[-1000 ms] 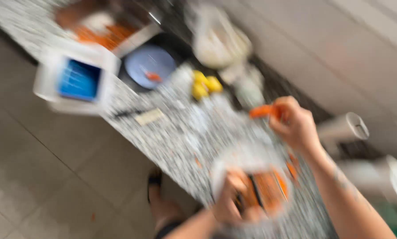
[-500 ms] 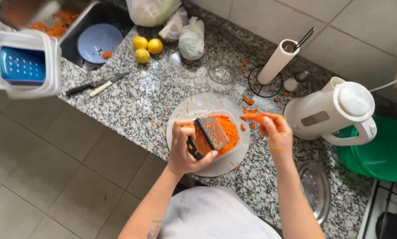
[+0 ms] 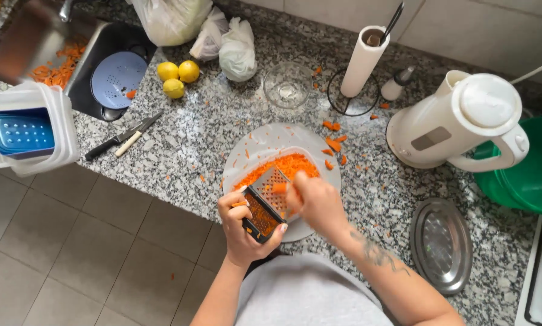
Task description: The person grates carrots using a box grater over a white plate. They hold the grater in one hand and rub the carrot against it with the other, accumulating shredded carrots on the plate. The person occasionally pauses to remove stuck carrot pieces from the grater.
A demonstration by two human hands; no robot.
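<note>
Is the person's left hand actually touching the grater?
Touching. The head view shows the left hand wrapped around the lower end of the grater, fingers curled over its edge, holding it tilted above the plate of grated carrot.

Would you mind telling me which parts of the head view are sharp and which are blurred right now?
Head view: the speckled granite counter, three yellow lemons and white electric kettle are sharp; the right hand is motion-blurred against the small metal grater; the left hand holding it is clear; lighting is even, without harsh glare.
</note>
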